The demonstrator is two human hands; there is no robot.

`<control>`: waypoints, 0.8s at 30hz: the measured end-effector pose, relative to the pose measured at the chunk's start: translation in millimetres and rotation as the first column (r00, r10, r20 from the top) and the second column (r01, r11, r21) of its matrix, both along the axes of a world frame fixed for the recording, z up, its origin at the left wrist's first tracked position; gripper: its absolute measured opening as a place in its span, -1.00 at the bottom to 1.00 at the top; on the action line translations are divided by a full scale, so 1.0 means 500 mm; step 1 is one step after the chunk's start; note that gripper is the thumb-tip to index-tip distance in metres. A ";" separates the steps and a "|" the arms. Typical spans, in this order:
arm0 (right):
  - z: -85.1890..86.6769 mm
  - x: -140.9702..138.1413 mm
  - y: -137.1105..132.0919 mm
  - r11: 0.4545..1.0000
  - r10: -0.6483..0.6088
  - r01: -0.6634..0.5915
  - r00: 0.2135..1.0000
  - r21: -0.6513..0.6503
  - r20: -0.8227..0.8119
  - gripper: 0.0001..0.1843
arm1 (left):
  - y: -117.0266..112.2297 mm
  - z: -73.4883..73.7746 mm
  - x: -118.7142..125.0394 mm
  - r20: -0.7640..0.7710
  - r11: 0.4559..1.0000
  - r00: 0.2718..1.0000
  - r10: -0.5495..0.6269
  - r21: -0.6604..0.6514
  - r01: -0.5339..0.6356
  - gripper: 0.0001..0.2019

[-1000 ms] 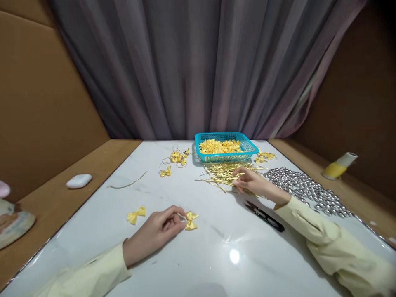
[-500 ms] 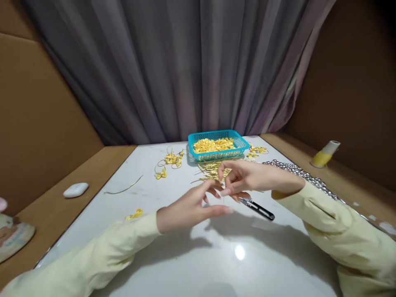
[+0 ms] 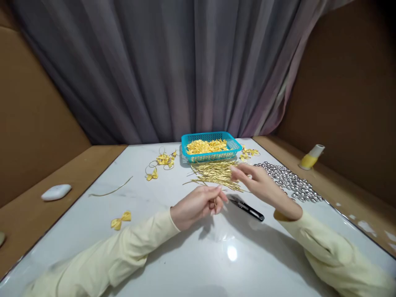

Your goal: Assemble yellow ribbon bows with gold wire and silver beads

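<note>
My left hand (image 3: 199,204) is raised over the middle of the white table (image 3: 173,255), fingers pinched on something small and golden that I cannot make out. My right hand (image 3: 258,183) reaches toward the pile of thin gold wire pieces (image 3: 213,172), fingers spread and holding nothing. Black thread snips (image 3: 247,208) lie on the table between and just under the two hands. A yellow ribbon bow (image 3: 121,220) lies alone at the left. Behind the wires stands a teal basket (image 3: 210,137) filled with yellow bows.
Several bows with wire loops (image 3: 161,163) lie left of the basket, more bows (image 3: 247,152) right of it. Silver beads (image 3: 287,181) spread at the right. A loose gold wire (image 3: 110,190), a white case (image 3: 56,192) and a yellow thread spool (image 3: 311,157) sit on the sides.
The hands met over the table, then parted. My left hand closed into a pinch and my right hand moved back toward the wire pile. The bow my left hand held a second ago is out of sight.
</note>
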State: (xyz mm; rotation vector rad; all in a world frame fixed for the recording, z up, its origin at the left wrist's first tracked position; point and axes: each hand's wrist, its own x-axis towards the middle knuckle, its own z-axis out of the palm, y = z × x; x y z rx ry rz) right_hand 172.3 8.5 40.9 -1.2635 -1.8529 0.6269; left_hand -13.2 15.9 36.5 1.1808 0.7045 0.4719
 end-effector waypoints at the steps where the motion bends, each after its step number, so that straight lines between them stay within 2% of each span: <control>1: -0.006 -0.002 -0.005 0.994 0.053 -0.058 0.997 -0.098 -0.055 -0.54 | 0.004 -0.007 0.000 0.034 0.999 0.998 0.050 -0.009 -0.050 -0.67; 3: -0.027 -0.012 -0.014 0.933 0.198 -0.246 0.960 -0.264 -0.196 -0.55 | 0.008 -0.021 0.001 0.085 0.994 0.991 0.105 -0.018 -0.104 -0.68; 5: -0.053 -0.028 -0.021 0.822 0.300 -0.423 0.890 -0.380 -0.342 -0.56 | 0.007 -0.031 0.001 0.105 0.993 0.988 0.116 -0.023 -0.115 -0.67; 6: -0.066 -0.037 -0.024 0.762 0.321 -0.487 0.856 -0.427 -0.404 -0.52 | 0.006 -0.034 0.000 0.104 0.993 0.987 0.121 -0.025 -0.119 -0.66; 7: -0.076 -0.046 -0.026 0.724 0.315 -0.519 0.834 -0.453 -0.452 -0.49 | 0.005 -0.036 0.000 0.097 0.992 0.987 0.128 -0.024 -0.127 -0.66; 8: -0.084 -0.054 -0.027 0.713 0.296 -0.527 0.825 -0.463 -0.482 -0.50 | 0.004 -0.035 0.000 0.088 0.990 0.986 0.142 -0.015 -0.141 -0.66; 10: -0.092 -0.061 -0.028 0.710 0.270 -0.523 0.821 -0.472 -0.504 -0.59 | 0.004 -0.032 -0.001 0.062 0.981 0.980 0.190 0.023 -0.192 -0.68; 11: -0.092 -0.061 -0.029 0.726 0.259 -0.505 0.829 -0.467 -0.495 -0.65 | 0.005 -0.031 -0.001 0.048 0.974 0.974 0.220 0.048 -0.222 -0.69; 13: -0.089 -0.053 -0.028 0.776 0.255 -0.452 0.862 -0.439 -0.438 -0.69 | 0.009 -0.029 -0.004 0.019 0.955 0.959 0.284 0.085 -0.284 -0.70; 15: -0.081 -0.041 -0.027 0.826 0.258 -0.399 0.896 -0.398 -0.362 -0.63 | 0.014 -0.029 -0.010 -0.002 0.945 0.949 0.315 0.088 -0.314 -0.70; 17: -0.067 -0.029 -0.023 0.844 0.267 -0.377 0.913 -0.382 -0.309 -0.63 | 0.019 -0.027 -0.020 -0.043 0.962 0.962 0.271 0.049 -0.268 -0.66; 20: -0.038 -0.018 -0.014 0.826 0.323 -0.389 0.920 -0.407 -0.223 -0.64 | 0.028 -0.006 -0.040 -0.226 0.996 0.970 0.089 0.014 -0.088 -0.50; 21: -0.025 -0.016 -0.011 0.819 0.350 -0.395 0.919 -0.416 -0.183 -0.66 | 0.031 0.006 -0.045 -0.319 0.998 0.947 0.045 0.062 -0.026 -0.45; 22: -0.012 -0.014 -0.007 0.818 0.373 -0.396 0.917 -0.417 -0.139 -0.67 | 0.034 0.020 -0.048 -0.388 0.987 0.920 0.060 0.158 0.002 -0.45; 23: 0.001 -0.014 -0.002 0.818 0.400 -0.400 0.912 -0.414 -0.089 -0.69 | 0.037 0.034 -0.049 -0.394 0.956 0.909 0.138 0.294 -0.018 -0.47; 24: 0.014 -0.014 0.002 0.815 0.434 -0.411 0.900 -0.408 -0.039 -0.71 | 0.039 0.049 -0.046 -0.348 0.897 0.908 0.232 0.437 -0.062 -0.52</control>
